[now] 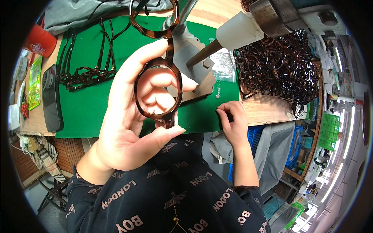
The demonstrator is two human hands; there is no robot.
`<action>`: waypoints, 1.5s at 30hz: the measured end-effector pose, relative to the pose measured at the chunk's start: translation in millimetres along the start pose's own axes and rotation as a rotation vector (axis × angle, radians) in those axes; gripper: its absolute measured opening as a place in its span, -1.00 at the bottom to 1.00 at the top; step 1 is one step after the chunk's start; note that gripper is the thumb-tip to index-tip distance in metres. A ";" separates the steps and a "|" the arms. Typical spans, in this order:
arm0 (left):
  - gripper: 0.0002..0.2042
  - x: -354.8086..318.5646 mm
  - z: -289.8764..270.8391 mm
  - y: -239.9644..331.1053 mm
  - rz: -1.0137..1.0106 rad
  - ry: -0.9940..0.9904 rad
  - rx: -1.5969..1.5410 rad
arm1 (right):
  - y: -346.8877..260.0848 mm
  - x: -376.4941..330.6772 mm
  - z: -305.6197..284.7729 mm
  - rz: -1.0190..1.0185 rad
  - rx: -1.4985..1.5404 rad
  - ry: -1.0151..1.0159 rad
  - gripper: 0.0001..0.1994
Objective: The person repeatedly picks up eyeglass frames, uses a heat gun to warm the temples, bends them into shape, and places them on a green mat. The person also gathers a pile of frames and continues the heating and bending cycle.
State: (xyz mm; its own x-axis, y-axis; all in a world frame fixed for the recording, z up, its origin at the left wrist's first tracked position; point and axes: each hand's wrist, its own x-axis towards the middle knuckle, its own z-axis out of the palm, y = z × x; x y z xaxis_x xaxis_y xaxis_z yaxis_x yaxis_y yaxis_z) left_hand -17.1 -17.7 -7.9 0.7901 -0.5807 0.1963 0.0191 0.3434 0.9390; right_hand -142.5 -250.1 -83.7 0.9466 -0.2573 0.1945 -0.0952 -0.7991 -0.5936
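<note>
Raised close to the camera, my left hand (124,105) grips a round-lensed tortoiseshell eyeglass frame (170,51). The frame stands roughly upright on end, with fingers showing through its lower lens opening and the thumb near its bottom end. No temple arms show on it. My right hand (235,120) rests at the front edge of a green mat (202,120), its fingers curled and thumb against the forefinger. Whatever it may pinch is hidden. Behind the eyeglass frame stands a metal bench tool with a bolted base plate (202,79) and a rod with a white cylindrical grip (239,31).
Right of the mat lies a big heap of tortoiseshell frames (278,70). A clear plastic bag (224,64) with tiny parts lies beside the tool. At left are assembled glasses (87,75), a dark phone (51,99) and a red cup (42,42). Blue crates (254,136) stand below right.
</note>
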 end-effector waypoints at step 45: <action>-0.17 -2.8 1.5 -8.7 -0.174 -0.216 -0.163 | -104.2 41.0 -6.6 -0.297 0.638 -0.047 -0.92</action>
State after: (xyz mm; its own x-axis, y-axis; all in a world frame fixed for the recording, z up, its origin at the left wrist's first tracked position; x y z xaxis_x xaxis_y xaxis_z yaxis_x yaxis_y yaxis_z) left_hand -20.3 -20.2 -16.1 0.6186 -0.7782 0.1082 0.2544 0.3287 0.9095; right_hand -95.7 -181.0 -8.7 0.9184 -0.0423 0.3934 0.3545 -0.3534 -0.8657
